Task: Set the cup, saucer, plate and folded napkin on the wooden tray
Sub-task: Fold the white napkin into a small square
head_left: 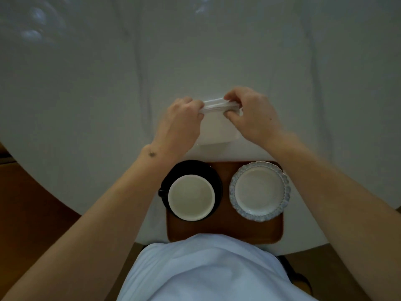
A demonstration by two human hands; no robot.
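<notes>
Beyond the wooden tray (pixel 224 230), left hand (pixel 181 122) and right hand (pixel 252 117) pinch the white napkin (pixel 217 105) — one at each end

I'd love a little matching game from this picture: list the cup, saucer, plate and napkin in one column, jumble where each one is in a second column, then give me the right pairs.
Things:
1. cup
2. saucer
3. plate
4. napkin

Places:
A. right side of the tray
B. held between both hands, beyond the tray
C. left side of the tray, under another item
D. sitting on the black dish

Pairs: 1-D, 2-C, 3-A, 4-B. The left hand and right hand pinch the napkin's ends.
</notes>
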